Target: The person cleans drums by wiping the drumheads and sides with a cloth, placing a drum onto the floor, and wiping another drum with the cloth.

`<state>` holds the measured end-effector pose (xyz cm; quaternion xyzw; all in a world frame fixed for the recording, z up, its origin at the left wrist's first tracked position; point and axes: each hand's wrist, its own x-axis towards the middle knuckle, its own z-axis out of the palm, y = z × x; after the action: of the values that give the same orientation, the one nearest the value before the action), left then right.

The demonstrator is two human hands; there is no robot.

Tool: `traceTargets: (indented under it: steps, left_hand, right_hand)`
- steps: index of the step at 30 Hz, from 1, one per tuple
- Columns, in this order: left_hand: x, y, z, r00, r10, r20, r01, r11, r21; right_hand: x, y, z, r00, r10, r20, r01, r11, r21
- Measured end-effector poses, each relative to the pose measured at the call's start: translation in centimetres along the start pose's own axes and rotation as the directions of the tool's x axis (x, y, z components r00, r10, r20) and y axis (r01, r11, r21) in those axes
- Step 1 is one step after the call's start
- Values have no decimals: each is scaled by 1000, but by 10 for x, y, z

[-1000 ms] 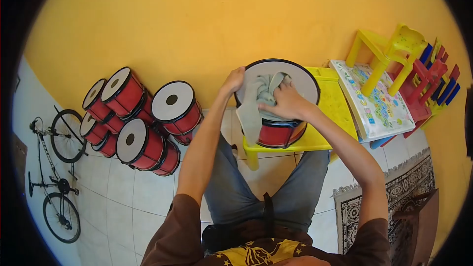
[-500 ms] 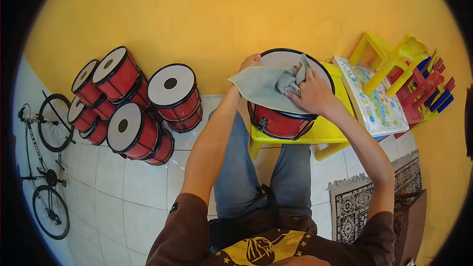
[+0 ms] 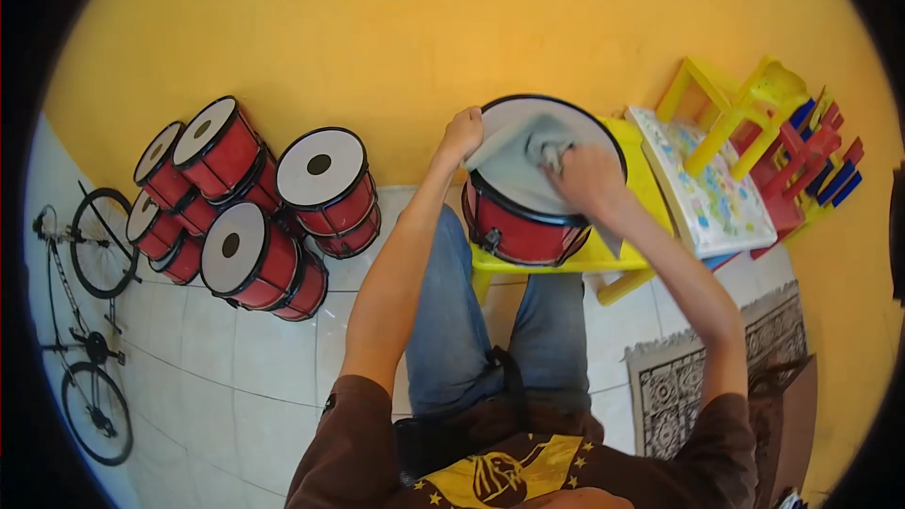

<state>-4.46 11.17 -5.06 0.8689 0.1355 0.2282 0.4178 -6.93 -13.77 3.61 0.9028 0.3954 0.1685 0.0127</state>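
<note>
A red drum (image 3: pixel 526 231) with a black rim and a whitish head rests on a small yellow table (image 3: pixel 652 203) in front of me. My left hand (image 3: pixel 461 139) grips the drum's rim on its far left side. Bunched in my right hand (image 3: pixel 594 179) is a grey-green cloth (image 3: pixel 518 162), pressed on the drumhead. The cloth's loose part spreads leftward over the head, and a corner hangs past the rim below my right wrist. Motion blurs the right fingers and the cloth.
Several red drums (image 3: pixel 322 168) stand stacked on the tiled floor to the left, beside a bicycle (image 3: pixel 94 349). On the right are a patterned white tabletop (image 3: pixel 702 188), a yellow plastic chair (image 3: pixel 745 118) and a fringed rug (image 3: pixel 665 405). A yellow wall (image 3: pixel 405 28) rises behind.
The cloth has swept across the drumhead and now lies flatter, with less hanging over the left front. My right hand has shifted slightly lower. My left hand stays at the rim.
</note>
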Motion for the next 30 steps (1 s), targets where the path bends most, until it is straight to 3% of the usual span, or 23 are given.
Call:
traceTargets:
  steps: [2, 4, 8, 9, 16, 20, 23, 30]
  left_hand:
    - [7, 7, -5, 1000, -10, -16, 10, 1000, -28]
    - [7, 4, -2, 1000, -15, -6, 14, 998, -60]
    - [-12, 34, -17, 994, -85, 69, 83, 996, 36]
    - [-11, 33, -16, 991, -102, 92, 99, 995, 29]
    - [-1, 24, -14, 991, -104, 89, 106, 994, -18]
    - [-10, 35, -19, 989, -54, 138, 52, 999, 15]
    - [-10, 33, -17, 991, -62, 116, 49, 993, 109]
    - [0, 19, -10, 995, -82, 62, 78, 994, 77]
  right_hand:
    - [-6, -14, -21, 994, -89, 66, 88, 996, 7]
    - [11, 2, -9, 998, -67, 6, 67, 997, 35]
    - [53, 51, 26, 989, 138, -60, -127, 979, 162]
    - [57, 48, 26, 985, 134, -109, -115, 980, 165]
    - [28, 9, 1, 978, -205, 50, 186, 950, 252]
    - [59, 33, 11, 1000, 12, 8, -14, 944, 330]
    - [90, 41, 38, 996, 70, -52, -63, 988, 139]
    - [35, 5, -2, 960, -208, 187, 140, 935, 325]
